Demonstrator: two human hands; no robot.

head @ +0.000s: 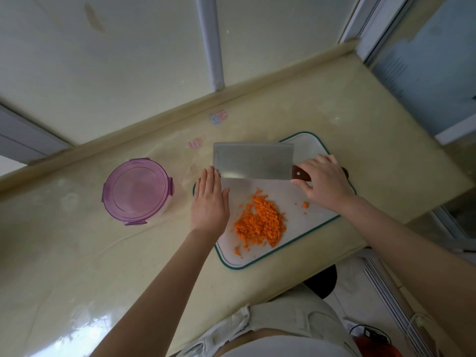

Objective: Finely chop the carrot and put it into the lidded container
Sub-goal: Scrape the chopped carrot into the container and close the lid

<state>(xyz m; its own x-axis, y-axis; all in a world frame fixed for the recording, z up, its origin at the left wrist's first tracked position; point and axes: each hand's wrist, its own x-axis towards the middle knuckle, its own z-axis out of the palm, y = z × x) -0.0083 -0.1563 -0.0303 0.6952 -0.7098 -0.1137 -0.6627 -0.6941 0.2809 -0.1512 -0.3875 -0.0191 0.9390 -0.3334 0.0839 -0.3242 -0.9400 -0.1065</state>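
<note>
Status: chopping appears complete or nearly so; transfer has not begun.

1. The cutting board (304,228) lies on the tabletop (77,253) and serves as the reference.
2. On the near half of the board, the chopped carrot (260,224) forms one loose pile of fine pieces. A few stray bits lie apart from it, toward the near edge and the right side.
3. Left hand (210,202): grip spread, fingers straight, palm down over the board's left edge. The fingertips touch the tip end of the cleaver (253,161).
4. Right hand (325,181): grip curled round the cleaver's wooden handle, on the board's right side.
5. The cleaver blade lies across the far half of the board, broad face up, clear of the pile.
6. Left of the board, well apart, stands the lidded container (166,206). Its purple lid (137,188) is on.

Remaining, by judgement: gather the strays, open the container, load the carrot and close it.
</note>
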